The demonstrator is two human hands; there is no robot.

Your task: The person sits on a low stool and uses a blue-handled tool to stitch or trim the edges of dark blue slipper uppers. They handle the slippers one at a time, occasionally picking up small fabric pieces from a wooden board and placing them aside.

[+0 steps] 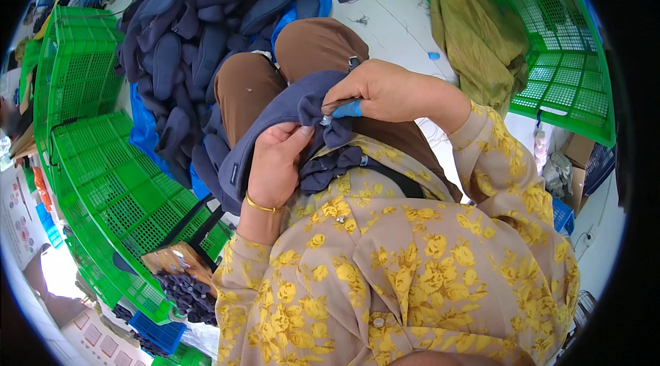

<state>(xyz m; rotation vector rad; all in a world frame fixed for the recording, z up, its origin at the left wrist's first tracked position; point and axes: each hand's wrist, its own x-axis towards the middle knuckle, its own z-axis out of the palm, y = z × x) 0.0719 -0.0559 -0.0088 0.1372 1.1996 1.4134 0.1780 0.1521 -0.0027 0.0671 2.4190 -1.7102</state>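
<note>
A navy fabric slipper lies across my lap, its long padded sole side running toward the lower left. My left hand, with a gold bangle at the wrist, grips it from below, thumb pressed on the cloth. With finger and thumb, my right hand pinches the gathered edge; blue wrapping covers one fingertip. A small pale tag shows between the two hands. Below the slipper, another bunched navy fabric piece rests against my waist. Whether my right hand holds a small tool is hidden.
A large heap of navy slippers sits on blue sheeting ahead to the left. Green mesh crates stand along the left; another green crate is at the right, beside an olive cloth sack. Thread scraps litter the white floor.
</note>
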